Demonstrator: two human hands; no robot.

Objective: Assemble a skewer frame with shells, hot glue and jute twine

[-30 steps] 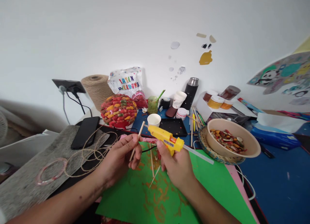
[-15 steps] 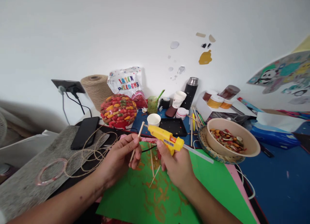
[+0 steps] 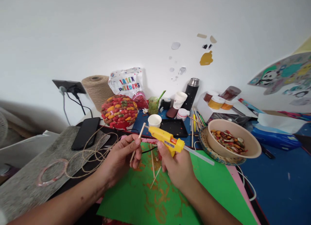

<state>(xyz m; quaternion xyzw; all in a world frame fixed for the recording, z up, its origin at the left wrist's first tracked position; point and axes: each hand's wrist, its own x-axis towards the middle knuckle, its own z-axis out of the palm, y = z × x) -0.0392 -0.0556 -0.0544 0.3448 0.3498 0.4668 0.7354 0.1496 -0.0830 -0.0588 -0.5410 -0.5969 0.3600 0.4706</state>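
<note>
Pinches wooden stick [image 3: 141, 131] at a slant in left hand [image 3: 127, 150], upper end above the grip. Grips yellow glue gun [image 3: 160, 134] in right hand [image 3: 178, 165], apart from left hand. Points nozzle [image 3: 147, 127] at stick's upper end, apparently touching or just beside it. Shows two loose sticks [image 3: 152, 162] on green sheet [image 3: 218, 179] between the hands.

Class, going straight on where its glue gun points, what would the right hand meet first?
Probably the wooden stick, near its upper end, held in the left hand; the nozzle of the yellow hot-glue gun would reach it, though depth leaves unclear whether they touch.
</note>
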